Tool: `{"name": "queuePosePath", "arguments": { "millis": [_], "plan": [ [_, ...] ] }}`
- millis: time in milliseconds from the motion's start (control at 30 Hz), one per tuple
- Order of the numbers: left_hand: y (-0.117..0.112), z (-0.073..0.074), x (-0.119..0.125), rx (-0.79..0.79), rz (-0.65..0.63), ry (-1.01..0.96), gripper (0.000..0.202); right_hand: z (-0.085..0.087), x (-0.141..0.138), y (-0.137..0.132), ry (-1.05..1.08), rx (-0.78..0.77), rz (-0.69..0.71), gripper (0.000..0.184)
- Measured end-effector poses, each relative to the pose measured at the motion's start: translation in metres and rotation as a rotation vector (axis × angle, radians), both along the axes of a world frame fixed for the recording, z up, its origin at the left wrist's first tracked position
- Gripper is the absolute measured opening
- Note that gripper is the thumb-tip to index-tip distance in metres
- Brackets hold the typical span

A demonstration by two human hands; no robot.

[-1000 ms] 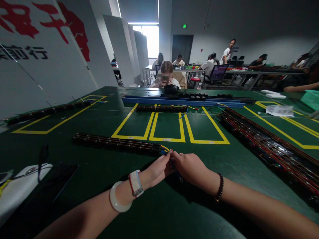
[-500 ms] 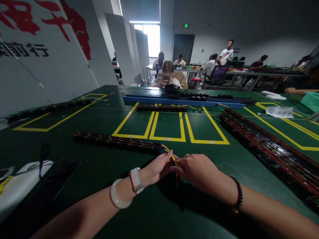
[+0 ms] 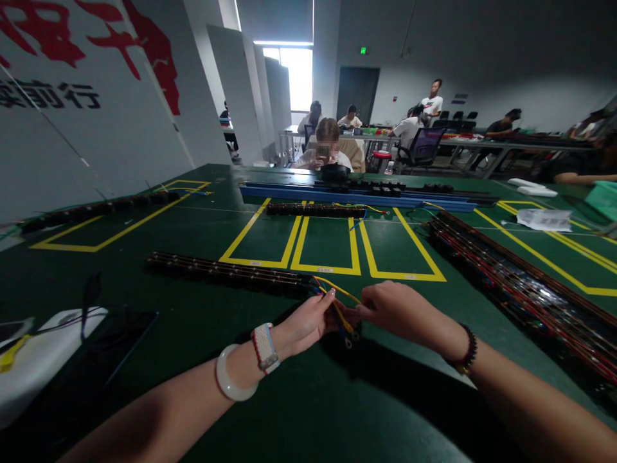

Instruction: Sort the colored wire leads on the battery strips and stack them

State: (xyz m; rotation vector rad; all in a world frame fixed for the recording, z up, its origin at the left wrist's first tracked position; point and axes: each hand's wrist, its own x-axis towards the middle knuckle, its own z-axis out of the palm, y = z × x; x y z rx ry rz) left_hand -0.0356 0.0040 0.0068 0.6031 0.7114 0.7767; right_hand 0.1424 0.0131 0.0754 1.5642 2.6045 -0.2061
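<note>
A long dark strip point(image 3: 226, 272) with thin wires along it lies across the green table point(image 3: 308, 399) in front of me. A bunch of yellow, blue and red wires point(image 3: 337, 307) comes out of its right end. My left hand point(image 3: 308, 323) pinches these wires close to the strip's end. My right hand point(image 3: 402, 310) is closed on the same bunch just to the right, and one yellow wire arches over to its fingers. Small ring terminals point(image 3: 351, 337) hang below between the two hands.
Yellow marked boxes point(image 3: 325, 247) lie beyond the strip. A pile of similar strips point(image 3: 520, 283) runs along the right, another strip point(image 3: 315, 209) and a blue rail point(image 3: 357, 195) sit farther back. A white pad point(image 3: 38, 350) lies at left. People sit at far tables.
My right hand has drawn to the right, away from the left hand. The wire ends have spread apart and the terminals now show between the hands.
</note>
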Motion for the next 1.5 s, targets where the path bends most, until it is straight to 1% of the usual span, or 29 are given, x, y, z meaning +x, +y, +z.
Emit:
{"name": "queuePosePath", "arguments": {
  "millis": [100, 200, 300, 433, 533, 600, 667, 733, 767, 867, 933, 967, 1033, 1100, 1133, 1200, 1267, 1333, 1433, 1500],
  "plan": [
    [0.000, 0.003, -0.002, 0.008, -0.054, -0.011, 0.022, -0.003, 0.017, 0.021, 0.034, 0.069, -0.052, 0.028],
    [0.002, 0.002, -0.005, 0.002, -0.071, 0.006, 0.026, -0.011, 0.026, 0.038, 0.068, 0.098, -0.073, 0.026],
    [0.004, 0.000, -0.006, -0.023, -0.064, 0.010, 0.026, -0.022, 0.026, 0.050, 0.064, 0.114, -0.065, 0.025],
    [0.003, 0.002, -0.004, -0.047, -0.052, 0.003, 0.025, -0.037, 0.019, 0.059, -0.011, 0.125, -0.062, 0.027],
    [0.003, 0.005, -0.003, -0.047, -0.047, 0.010, 0.027, -0.040, 0.017, 0.061, -0.070, 0.138, -0.078, 0.027],
    [0.003, 0.005, -0.003, -0.043, -0.056, -0.002, 0.029, -0.035, 0.017, 0.058, -0.090, 0.130, -0.081, 0.028],
    [0.004, 0.003, -0.003, -0.043, -0.070, -0.035, 0.031, -0.025, 0.017, 0.051, -0.068, 0.150, -0.063, 0.030],
    [0.005, -0.001, -0.005, -0.050, -0.078, -0.078, 0.031, -0.012, 0.016, 0.041, 0.016, 0.175, -0.032, 0.031],
    [0.006, -0.004, -0.005, -0.055, -0.078, -0.101, 0.031, -0.006, 0.014, 0.035, 0.076, 0.160, -0.018, 0.033],
    [0.008, -0.013, -0.007, -0.076, -0.049, -0.140, 0.026, 0.008, 0.006, 0.016, 0.223, -0.018, 0.042, 0.044],
    [0.010, -0.016, -0.006, -0.090, -0.038, -0.119, 0.025, 0.010, -0.001, 0.003, 0.222, -0.121, 0.100, 0.047],
    [0.010, -0.017, -0.006, -0.091, -0.038, -0.103, 0.025, 0.009, -0.004, -0.002, 0.197, -0.147, 0.136, 0.045],
    [0.010, -0.016, -0.004, -0.082, -0.033, -0.084, 0.025, 0.005, -0.008, -0.008, 0.141, -0.170, 0.185, 0.033],
    [0.008, -0.013, -0.002, -0.065, -0.012, -0.079, 0.025, 0.002, -0.010, -0.011, 0.110, -0.182, 0.204, 0.022],
    [0.007, -0.011, -0.001, -0.054, 0.003, -0.077, 0.025, 0.002, -0.010, -0.011, 0.100, -0.173, 0.194, 0.020],
    [0.004, -0.006, -0.001, -0.038, 0.006, -0.076, 0.025, 0.004, -0.009, -0.009, 0.070, -0.118, 0.148, 0.022],
    [0.001, -0.003, -0.001, -0.026, -0.009, -0.091, 0.025, 0.010, -0.007, -0.007, 0.029, -0.022, 0.106, 0.025],
    [-0.001, -0.002, -0.001, -0.008, -0.010, -0.120, 0.025, 0.017, -0.006, -0.003, 0.014, 0.084, 0.100, 0.023],
    [0.001, -0.011, -0.002, 0.040, 0.002, -0.171, 0.027, 0.030, -0.008, 0.004, 0.079, 0.185, 0.111, 0.019],
    [0.003, -0.020, -0.002, 0.074, -0.009, -0.203, 0.025, 0.038, -0.015, 0.012, 0.197, 0.200, 0.096, 0.015]
  ]
}}
